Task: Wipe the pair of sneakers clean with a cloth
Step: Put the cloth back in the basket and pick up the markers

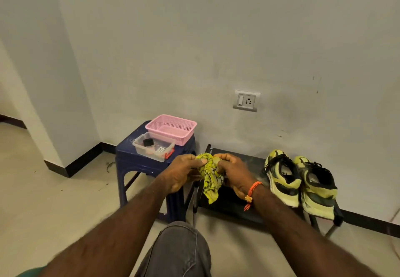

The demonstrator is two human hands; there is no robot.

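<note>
Progress: wiping seems not yet started; both sneakers (300,181) stand untouched on the low black rack (233,207), at the right.
Cloth: the yellow patterned cloth (211,176) hangs between the hands, left of the sneakers, apart from them.
Grip: left hand (183,171) and right hand (232,171) both clench the bunched cloth.
Left to do: both sneakers, by this judgement.
Hard to see: the soles and far sides of the sneakers; items in the clear box (154,146) are unclear.

Sneakers (300,182) on rack (233,205) (stool (134,162) left).

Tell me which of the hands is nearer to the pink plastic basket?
Left. The left hand grips the yellow cloth just below the pink plastic basket; the right hand is farther right.
</note>
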